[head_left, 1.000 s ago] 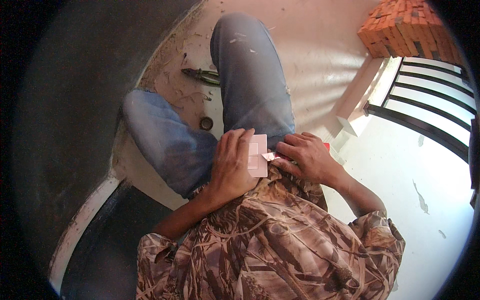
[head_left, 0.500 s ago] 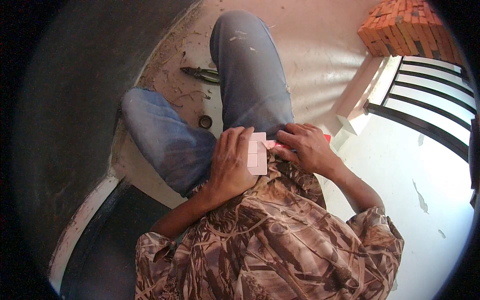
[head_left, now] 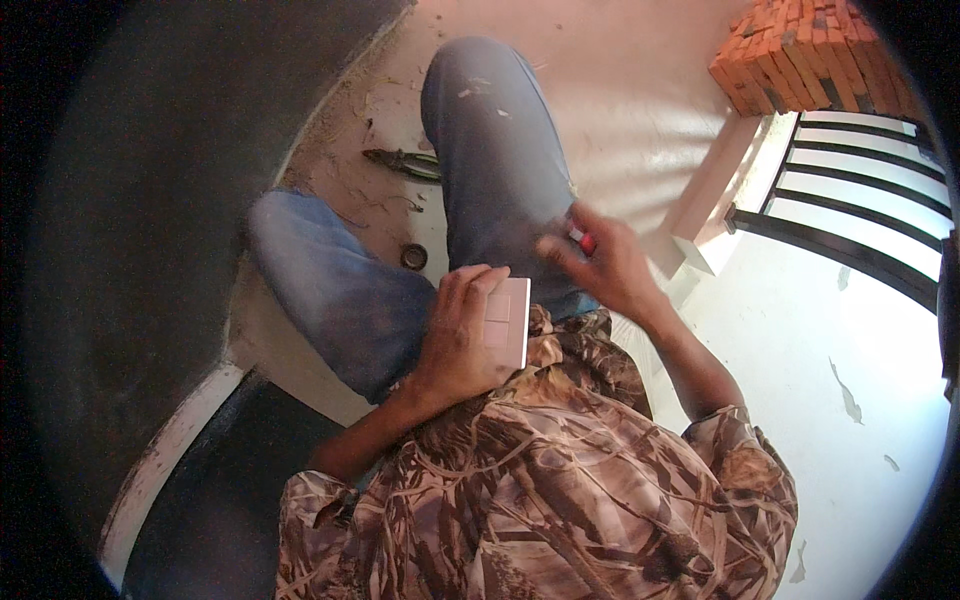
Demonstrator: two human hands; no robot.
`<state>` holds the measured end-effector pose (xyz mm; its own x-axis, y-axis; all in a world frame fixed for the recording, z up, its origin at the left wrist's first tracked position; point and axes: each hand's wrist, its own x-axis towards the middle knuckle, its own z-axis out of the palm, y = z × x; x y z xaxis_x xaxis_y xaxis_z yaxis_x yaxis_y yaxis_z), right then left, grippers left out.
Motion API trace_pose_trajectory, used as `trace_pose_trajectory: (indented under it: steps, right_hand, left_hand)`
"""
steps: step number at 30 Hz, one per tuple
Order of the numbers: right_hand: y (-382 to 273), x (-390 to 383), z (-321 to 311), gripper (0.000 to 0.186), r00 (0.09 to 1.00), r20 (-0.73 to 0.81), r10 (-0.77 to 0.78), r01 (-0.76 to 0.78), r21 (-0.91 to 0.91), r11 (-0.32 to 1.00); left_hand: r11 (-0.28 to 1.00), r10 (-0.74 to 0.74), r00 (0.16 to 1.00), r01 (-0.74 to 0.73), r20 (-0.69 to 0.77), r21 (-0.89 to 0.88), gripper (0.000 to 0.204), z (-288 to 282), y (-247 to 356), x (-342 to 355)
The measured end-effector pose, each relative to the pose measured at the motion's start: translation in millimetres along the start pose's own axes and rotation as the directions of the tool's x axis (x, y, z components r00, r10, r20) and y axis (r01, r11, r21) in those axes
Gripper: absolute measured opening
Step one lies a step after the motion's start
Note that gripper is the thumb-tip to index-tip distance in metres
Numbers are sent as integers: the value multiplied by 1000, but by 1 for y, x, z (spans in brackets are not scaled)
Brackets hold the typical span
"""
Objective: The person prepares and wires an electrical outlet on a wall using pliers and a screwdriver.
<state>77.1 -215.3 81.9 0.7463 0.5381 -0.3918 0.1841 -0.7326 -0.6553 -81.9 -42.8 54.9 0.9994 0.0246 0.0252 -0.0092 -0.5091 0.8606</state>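
Note:
My left hand [head_left: 458,335] is closed around a white wall switch plate [head_left: 508,318], held upright near my lap, with its fingers over the left part of the face. Two or more square panels show on its front. Away from the plate, over my right thigh, my right hand [head_left: 610,258] is closed on a slim red tool [head_left: 584,240]. Most of that tool is hidden by the fingers, so its exact kind does not show.
Pliers with green handles [head_left: 405,164] lie on the dusty floor beyond my legs. A black tape roll [head_left: 413,256] sits between my knees. Black railing bars [head_left: 850,240] and a brick stack [head_left: 815,60] stand at the right. A dark wall [head_left: 170,200] runs along the left.
My right hand has moved away from the switch plate, up and to the right, still with the red tool. The plate has tilted and shifted slightly down in my left hand.

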Motion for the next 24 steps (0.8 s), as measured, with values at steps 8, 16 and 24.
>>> trace_pose_trajectory:
  steps: [8, 16, 24]
  right_hand:
    - [-32, -14, -17, 23, 879, 291, -378, 303, 271, 914]
    - [-46, -11, -8, 10, 856, 260, -448, 465, -5, 885]
    - [-31, 19, -10, 21, 958, 73, -277, 266, 129, 955]
  left_hand:
    - [967, -21, 998, 5, -62, -254, 71, -8, -8, -4]
    - [963, -48, 995, 24, -84, -269, 68, -8, -11, -1]
    - [628, -192, 978, 184, 79, -756, 79, -13, -26, -7]
